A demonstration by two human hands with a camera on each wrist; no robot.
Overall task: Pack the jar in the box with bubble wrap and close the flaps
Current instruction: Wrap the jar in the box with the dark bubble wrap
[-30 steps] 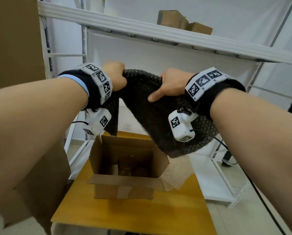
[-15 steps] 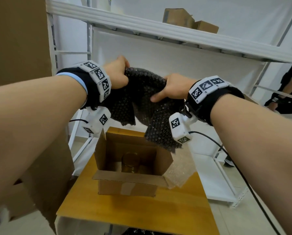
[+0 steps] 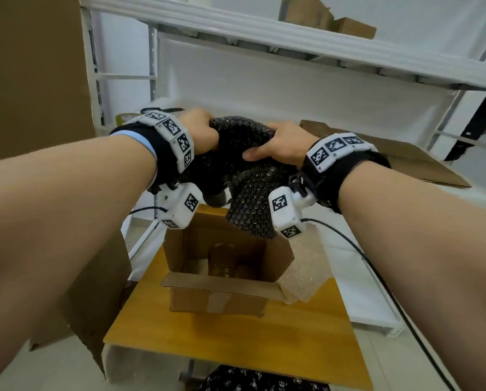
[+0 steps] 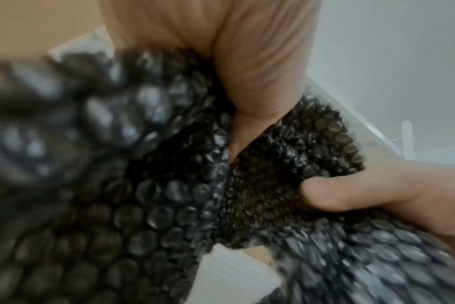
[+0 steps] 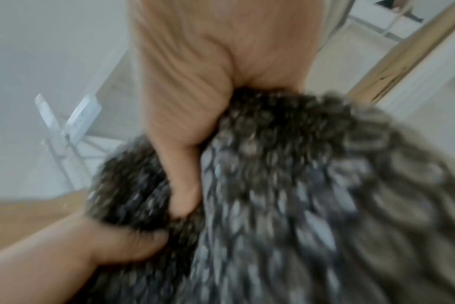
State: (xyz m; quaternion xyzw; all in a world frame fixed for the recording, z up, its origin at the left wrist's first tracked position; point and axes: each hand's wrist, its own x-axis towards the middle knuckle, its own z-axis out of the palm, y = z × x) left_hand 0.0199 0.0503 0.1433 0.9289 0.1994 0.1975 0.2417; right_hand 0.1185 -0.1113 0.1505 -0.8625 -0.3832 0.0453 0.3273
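Note:
A sheet of black bubble wrap (image 3: 246,176) hangs bunched in the air above an open cardboard box (image 3: 222,294) on a small wooden table (image 3: 236,340). My left hand (image 3: 200,134) grips its left end and my right hand (image 3: 278,145) grips its right end, the two close together. A glass jar (image 3: 223,259) stands upright inside the box, below the wrap's hanging tail. The left wrist view shows the black bubble wrap (image 4: 169,195) folded against my left hand (image 4: 249,86). In the blurred right wrist view the wrap (image 5: 286,185) fills the lower right under my right hand (image 5: 192,123).
A sheet of clear bubble wrap (image 3: 306,266) lies against the box's right side. A white metal shelf rack (image 3: 292,40) stands behind, with cardboard boxes (image 3: 323,18) on top. Flat cardboard (image 3: 399,156) lies on the right shelf. A large cardboard sheet (image 3: 33,66) leans at left.
My hands have come closer together and lower, bunching the black bubble wrap that was spread wide a second ago. The box and jar have not moved.

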